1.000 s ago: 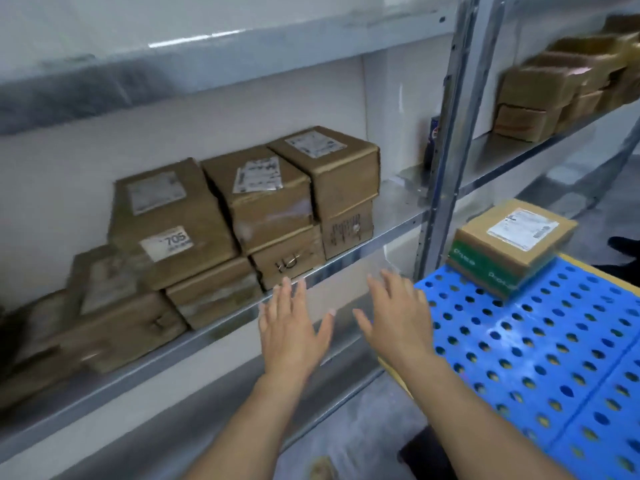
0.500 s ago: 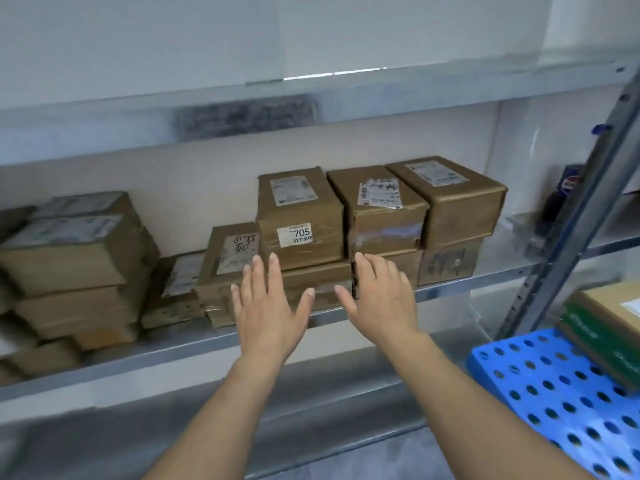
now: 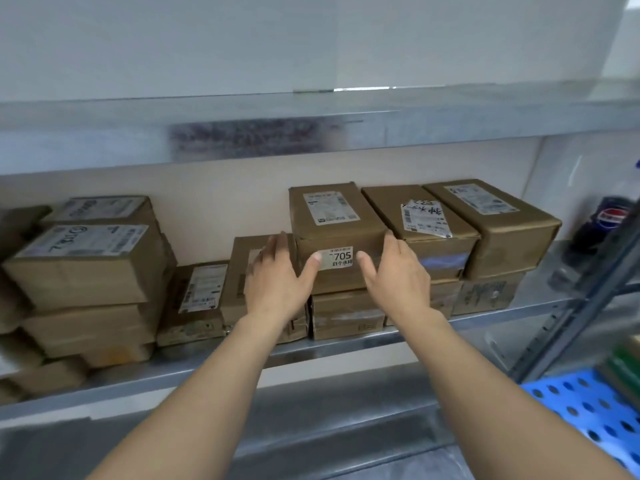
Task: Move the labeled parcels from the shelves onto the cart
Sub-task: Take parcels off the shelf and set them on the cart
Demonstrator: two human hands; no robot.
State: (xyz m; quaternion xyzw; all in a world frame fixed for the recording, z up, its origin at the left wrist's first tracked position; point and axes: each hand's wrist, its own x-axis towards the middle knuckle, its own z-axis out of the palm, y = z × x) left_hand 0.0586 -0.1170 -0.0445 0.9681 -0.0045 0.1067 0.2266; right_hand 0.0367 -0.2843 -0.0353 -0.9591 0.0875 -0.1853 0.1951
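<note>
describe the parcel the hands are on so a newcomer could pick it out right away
Look at the metal shelf holding the brown boxes, towards its right end, where they sit two high. The parcel is the leftmost of the three top boxes, with the left hand and right hand at its sides. Only it has a small white sticker reading 705 on its front face.

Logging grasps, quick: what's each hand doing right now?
Left hand: open, fingers on left side of 705 box.
Right hand: open, fingers on its right side.
</note>
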